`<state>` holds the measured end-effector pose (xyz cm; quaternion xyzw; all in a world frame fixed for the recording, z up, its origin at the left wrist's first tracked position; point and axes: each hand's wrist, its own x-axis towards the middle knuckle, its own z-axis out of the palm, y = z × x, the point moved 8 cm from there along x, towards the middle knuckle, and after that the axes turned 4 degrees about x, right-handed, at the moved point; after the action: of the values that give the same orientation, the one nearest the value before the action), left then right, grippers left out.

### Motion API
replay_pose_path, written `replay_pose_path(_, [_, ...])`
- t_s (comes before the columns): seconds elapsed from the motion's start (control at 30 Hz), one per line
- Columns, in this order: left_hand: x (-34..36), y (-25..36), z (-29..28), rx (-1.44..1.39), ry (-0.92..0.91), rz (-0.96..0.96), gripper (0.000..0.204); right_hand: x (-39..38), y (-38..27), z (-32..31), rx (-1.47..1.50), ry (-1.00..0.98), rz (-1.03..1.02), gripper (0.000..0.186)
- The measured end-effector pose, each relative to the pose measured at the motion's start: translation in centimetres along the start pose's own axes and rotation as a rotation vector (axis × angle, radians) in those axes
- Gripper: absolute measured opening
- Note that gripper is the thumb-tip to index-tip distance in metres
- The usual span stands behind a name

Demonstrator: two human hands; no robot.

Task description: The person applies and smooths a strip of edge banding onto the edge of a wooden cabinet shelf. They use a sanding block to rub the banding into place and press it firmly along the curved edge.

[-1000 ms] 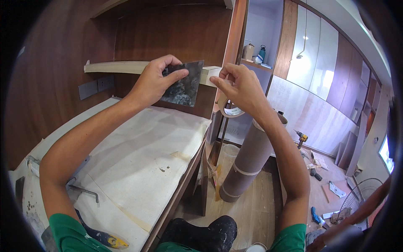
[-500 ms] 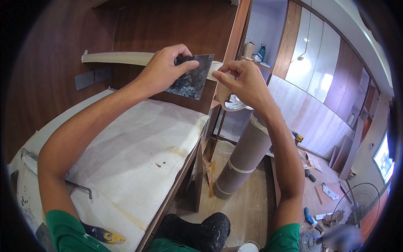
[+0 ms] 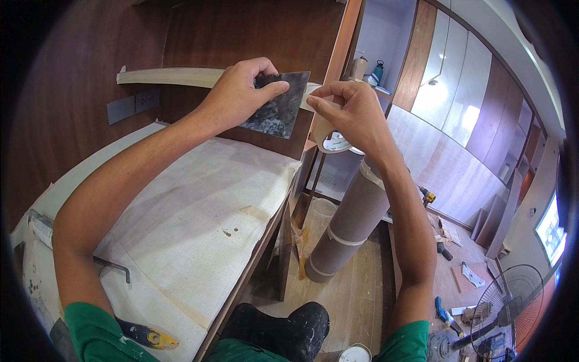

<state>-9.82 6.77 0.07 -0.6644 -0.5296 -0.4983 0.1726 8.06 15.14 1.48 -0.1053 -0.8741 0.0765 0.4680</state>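
My left hand pinches a dark, smudged, thin square plate by its upper part, in front of the cabinet shelf's edge. A pale tape strip runs along that edge. Just right of the plate, my right hand is closed on pale masking tape, with the roll hanging under its fingers near the shelf's end. Below both hands lies a bench covered in white sheeting, carrying a caulking gun and a yellow-and-black tool.
A tall grey roll stands on the floor beside the bench, near a bucket. At right are white and wood cabinets, a drill, scattered tools, a fan and a window. A bottle stands in a niche.
Both hands, with plate and tape, sit slightly higher in the picture and a little to the right. Another person's arm, seen at lower right earlier, is out of view now.
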Motion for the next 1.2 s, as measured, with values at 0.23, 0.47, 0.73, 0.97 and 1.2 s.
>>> replay_pose_path(0.23, [-0.03, -0.18, -0.11, 0.016, 0.006, -0.007, 0.029, 0.2, -0.26, 0.33, 0.018, 0.004, 0.047, 0.029])
replay_pose_path(0.47, [0.11, -0.08, -0.27, 0.006, 0.017, 0.034, 0.029, 0.1, 0.2, 0.38, 0.053, 0.038, 0.06, 0.026])
replay_pose_path(0.73, [-0.1, -0.28, -0.21, -0.02, 0.038, 0.035, 0.027, -0.03, 0.4, 0.56, 0.053, 0.08, 0.054, 0.025])
replay_pose_path(0.97, [-0.13, -0.26, -0.13, -0.034, 0.052, 0.058, 0.026, -0.22, 0.12, 0.52, 0.058, 0.095, 0.058, 0.024])
replay_pose_path(1.2, [-0.17, -0.43, 0.03, -0.032, 0.051, 0.032, 0.026, -0.19, -0.01, 0.61, 0.051, 0.08, 0.049, 0.024])
